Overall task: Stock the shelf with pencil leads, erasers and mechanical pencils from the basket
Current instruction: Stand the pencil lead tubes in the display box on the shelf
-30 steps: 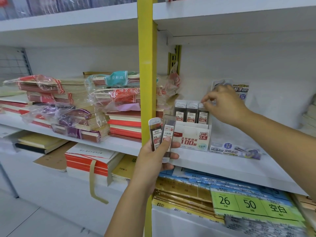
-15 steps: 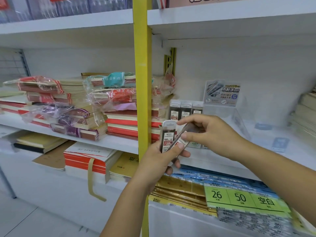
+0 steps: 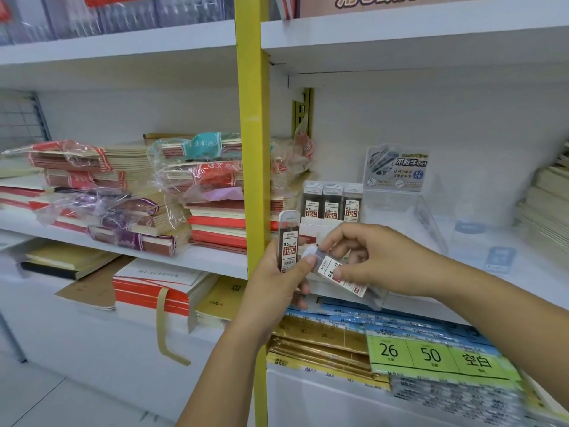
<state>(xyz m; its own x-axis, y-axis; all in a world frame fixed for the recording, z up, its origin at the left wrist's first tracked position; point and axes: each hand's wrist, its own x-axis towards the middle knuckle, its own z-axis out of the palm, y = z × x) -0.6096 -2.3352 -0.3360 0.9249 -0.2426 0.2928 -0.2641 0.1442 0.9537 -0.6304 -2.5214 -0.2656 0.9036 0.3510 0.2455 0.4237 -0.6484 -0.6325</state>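
White-capped pencil lead cases (image 3: 331, 201), three of them, stand in the display box (image 3: 309, 225) on the shelf (image 3: 480, 251). The left hand (image 3: 275, 283) grips an upright case (image 3: 288, 241), and the right hand (image 3: 380, 260) pinches a tilted case (image 3: 340, 274) just in front of the box. No erasers, mechanical pencils or basket are in view, so most of the stocking likely remains.

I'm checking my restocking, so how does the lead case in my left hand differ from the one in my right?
The left-hand lead case stands upright, cap up, held low by the left hand. The right-hand lead case lies slanted, cap end higher, pinched by the right hand. Both carry red-and-white 0.5 labels.
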